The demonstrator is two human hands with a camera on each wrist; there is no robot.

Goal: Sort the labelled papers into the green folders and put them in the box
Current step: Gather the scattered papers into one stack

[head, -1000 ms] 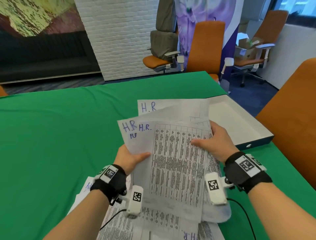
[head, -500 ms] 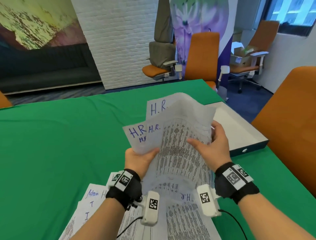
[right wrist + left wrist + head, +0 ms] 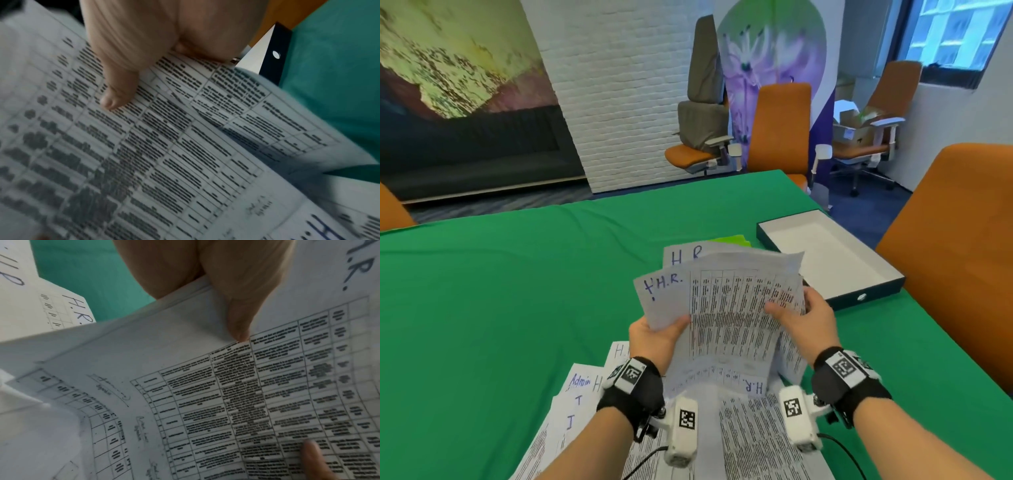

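Lifted higher off the table than a second ago: H.R. sheets (image 3: 736, 308), fanned and buckling, pinched at 9 o'clock by left hand (image 3: 654, 337), at 3 o'clock by right hand (image 3: 808, 322). Green folder (image 3: 729, 240) peeking out at 12 o'clock, box (image 3: 866, 298) at 2 o'clock. Risk: loose fan slipping onto unsorted pile (image 3: 582, 404) at 7 o'clock, remixing labels.

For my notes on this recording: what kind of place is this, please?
Most likely an office meeting room. A large table under green cloth, orange office chairs round it, and printed papers marked "H.R." held by the left hand and right hand suggest this.
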